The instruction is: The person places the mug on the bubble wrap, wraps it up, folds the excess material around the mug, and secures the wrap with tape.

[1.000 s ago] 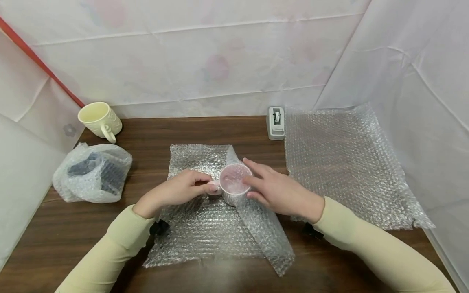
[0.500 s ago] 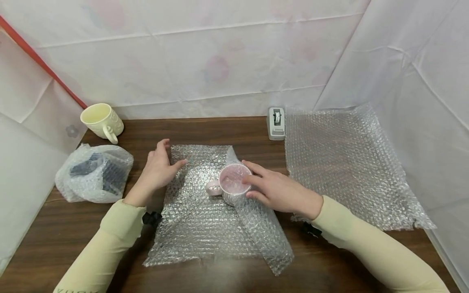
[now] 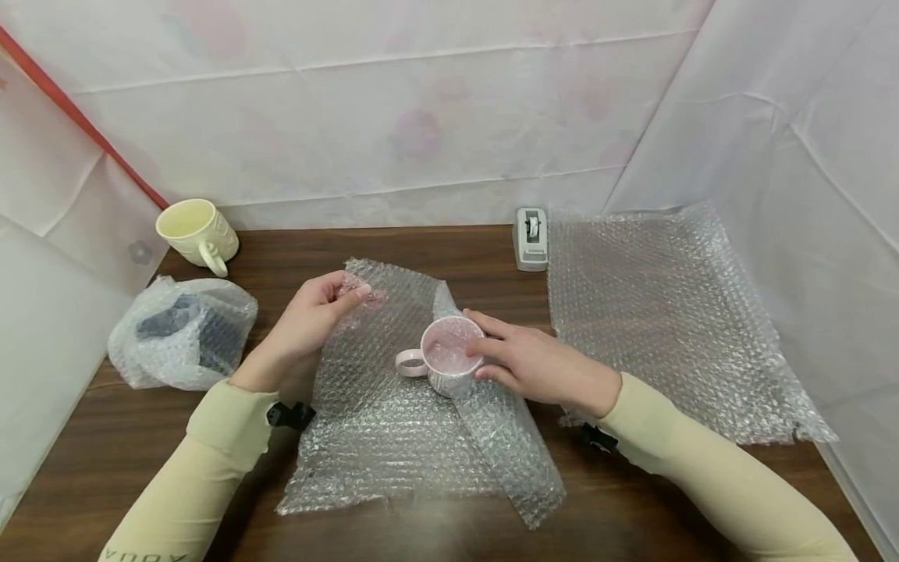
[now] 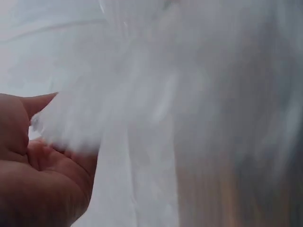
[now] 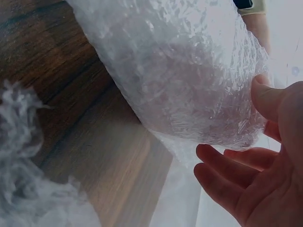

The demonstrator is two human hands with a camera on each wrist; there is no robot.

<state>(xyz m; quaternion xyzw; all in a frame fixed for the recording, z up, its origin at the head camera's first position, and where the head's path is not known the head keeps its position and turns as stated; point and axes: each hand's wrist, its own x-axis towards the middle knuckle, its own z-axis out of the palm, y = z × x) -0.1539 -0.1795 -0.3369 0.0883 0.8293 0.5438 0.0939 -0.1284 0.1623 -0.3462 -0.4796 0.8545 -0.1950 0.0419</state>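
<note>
A pink mug (image 3: 444,380) stands upright on a sheet of bubble wrap (image 3: 393,457), its handle (image 3: 410,363) toward the left. Part of the sheet is folded up against the mug's right side. My right hand (image 3: 530,361) holds the mug there through the wrap, fingertips over the rim and thumb on the near side. In the right wrist view the wrap (image 5: 165,52) covers the mug, which shows only as a pinkish patch. The sheet's far left corner is pinched and raised by my left hand (image 3: 305,320); in the left wrist view the lifted wrap (image 4: 118,94) is blurred.
A pale yellow mug (image 3: 197,234) stands at the back left, behind a bubble-wrapped dark object (image 3: 182,332). At the back right a tape dispenser (image 3: 531,238) stands beside another flat bubble wrap sheet (image 3: 667,320). Fabric walls (image 3: 393,117) enclose the wooden table (image 3: 281,250).
My left hand let go of the mug's handle, moved left to the sheet's far corner, took hold of it and lifted it. My right hand has stayed on the mug.
</note>
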